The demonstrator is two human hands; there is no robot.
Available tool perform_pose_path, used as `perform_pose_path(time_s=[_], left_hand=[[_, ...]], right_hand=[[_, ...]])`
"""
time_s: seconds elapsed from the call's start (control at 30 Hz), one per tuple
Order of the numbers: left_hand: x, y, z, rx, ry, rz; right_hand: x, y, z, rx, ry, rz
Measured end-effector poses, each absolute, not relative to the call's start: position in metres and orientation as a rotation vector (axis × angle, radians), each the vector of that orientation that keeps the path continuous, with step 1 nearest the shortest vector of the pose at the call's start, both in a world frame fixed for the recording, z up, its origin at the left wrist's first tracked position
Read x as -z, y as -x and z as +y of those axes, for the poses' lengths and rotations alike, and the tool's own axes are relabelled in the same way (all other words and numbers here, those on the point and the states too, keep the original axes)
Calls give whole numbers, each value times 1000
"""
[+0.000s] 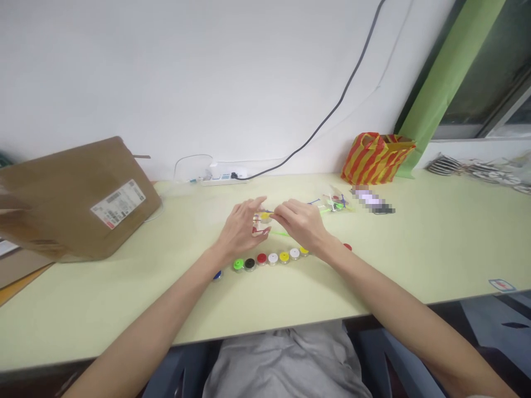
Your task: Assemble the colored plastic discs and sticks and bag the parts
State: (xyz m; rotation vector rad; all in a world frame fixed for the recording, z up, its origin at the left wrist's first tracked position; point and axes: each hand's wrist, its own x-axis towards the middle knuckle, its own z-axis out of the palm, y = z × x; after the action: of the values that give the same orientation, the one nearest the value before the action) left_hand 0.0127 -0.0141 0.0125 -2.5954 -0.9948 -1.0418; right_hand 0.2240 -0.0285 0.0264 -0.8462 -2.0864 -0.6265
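Near the table's middle, my left hand [244, 224] curls around a small clear item with yellow and red parts [262, 219]. My right hand [302, 222] is beside it, fingers pinched at the upper right of that item; what they pinch is too small to name. Below the hands runs a row of small round pieces, among them a green one [239, 265], a black one [249, 263], a red one [261, 258], a white one [272, 258] and a yellow one [284, 256]. A blue one [218, 275] lies near my left wrist, and a red one [347, 247] beyond my right forearm.
A cardboard box [78, 204] stands at the left. Behind are a power strip [219, 178] and a black cable [319, 126]. A clear bag of colourful parts [336, 201], a blurred-out device [372, 200] and a red-yellow striped bag [371, 160] are at the right.
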Motion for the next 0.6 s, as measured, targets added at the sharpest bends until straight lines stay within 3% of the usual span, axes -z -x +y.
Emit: perform_pose_path(time_s=[0.23,0.6], left_hand=[[-14,-15,-19,1036,2614,-939],[-11,-12,-15,1018,2600,-966]], right_hand=[[-16,-214,-28,699,780,-2093],[-7,-211,-22,493,722,-2037]])
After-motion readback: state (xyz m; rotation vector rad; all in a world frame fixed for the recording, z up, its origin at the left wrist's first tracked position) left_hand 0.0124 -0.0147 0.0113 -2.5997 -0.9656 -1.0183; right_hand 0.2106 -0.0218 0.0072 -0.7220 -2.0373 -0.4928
